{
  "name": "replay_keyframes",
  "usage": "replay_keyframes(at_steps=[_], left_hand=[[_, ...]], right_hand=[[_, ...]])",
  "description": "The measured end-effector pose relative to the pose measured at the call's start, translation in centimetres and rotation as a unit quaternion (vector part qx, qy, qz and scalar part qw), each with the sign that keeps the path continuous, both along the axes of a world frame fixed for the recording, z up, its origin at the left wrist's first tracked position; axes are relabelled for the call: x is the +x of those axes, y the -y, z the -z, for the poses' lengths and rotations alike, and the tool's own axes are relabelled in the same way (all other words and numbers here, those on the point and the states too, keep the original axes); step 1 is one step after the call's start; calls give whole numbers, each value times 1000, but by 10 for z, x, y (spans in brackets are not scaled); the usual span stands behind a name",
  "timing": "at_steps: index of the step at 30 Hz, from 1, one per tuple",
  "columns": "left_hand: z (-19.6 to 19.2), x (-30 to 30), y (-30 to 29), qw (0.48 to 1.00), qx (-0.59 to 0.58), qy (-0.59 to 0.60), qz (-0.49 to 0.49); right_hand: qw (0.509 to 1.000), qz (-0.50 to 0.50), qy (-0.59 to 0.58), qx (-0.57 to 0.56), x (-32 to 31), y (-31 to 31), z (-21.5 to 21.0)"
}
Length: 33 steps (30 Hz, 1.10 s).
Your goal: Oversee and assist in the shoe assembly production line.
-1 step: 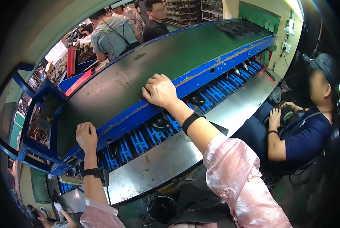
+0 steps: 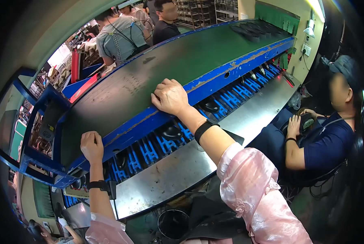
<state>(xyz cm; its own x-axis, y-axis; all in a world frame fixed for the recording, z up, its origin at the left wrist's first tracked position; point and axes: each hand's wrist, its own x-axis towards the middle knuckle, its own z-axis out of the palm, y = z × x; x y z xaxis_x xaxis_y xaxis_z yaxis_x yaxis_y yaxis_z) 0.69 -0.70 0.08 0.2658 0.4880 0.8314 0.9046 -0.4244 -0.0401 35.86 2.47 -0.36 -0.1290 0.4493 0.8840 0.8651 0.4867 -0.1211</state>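
My left hand (image 2: 92, 147) rests closed, its fingers curled under, at the near edge of the long green conveyor belt (image 2: 109, 97), toward its left end. Farther right, my right hand (image 2: 170, 96) lies on the belt's blue side rail (image 2: 214, 83) with bent fingers, knuckles up. Neither hand shows anything in it; the fingertips are partly hidden. Black straps circle both wrists. Below the rail runs a row of blue slotted racks (image 2: 149, 151), with several dark rounded pieces among them. In front of the racks is a bare metal shelf (image 2: 165, 177).
Flat black pieces (image 2: 251, 31) lie at the belt's far right end. A seated person (image 2: 320, 138) at right holds a dark object. Pliers (image 2: 288, 79) with red handles lie on the shelf's right end. A black bucket (image 2: 173, 223) stands below. People stand beyond the belt.
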Motion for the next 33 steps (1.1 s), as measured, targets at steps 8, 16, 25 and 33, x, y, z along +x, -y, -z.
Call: replay_keyframes(at_steps=[8, 16, 25, 33], left_hand=[[6, 2, -4, 1000, -3, -22, 13], [3, -3, -10, 1000, -6, -18, 7], [9, 3, -7, 1000, -30, -4, -2], [4, -1, -5, 1000, -16, 1, -3]], right_hand=[[890, -35, -426, -157, 27, -20, -16], [942, 1, -334, -40, 56, -35, -63], [992, 39, -90, -76, 8, 14, 10], [995, 35, -67, -62, 5, 11, 6]])
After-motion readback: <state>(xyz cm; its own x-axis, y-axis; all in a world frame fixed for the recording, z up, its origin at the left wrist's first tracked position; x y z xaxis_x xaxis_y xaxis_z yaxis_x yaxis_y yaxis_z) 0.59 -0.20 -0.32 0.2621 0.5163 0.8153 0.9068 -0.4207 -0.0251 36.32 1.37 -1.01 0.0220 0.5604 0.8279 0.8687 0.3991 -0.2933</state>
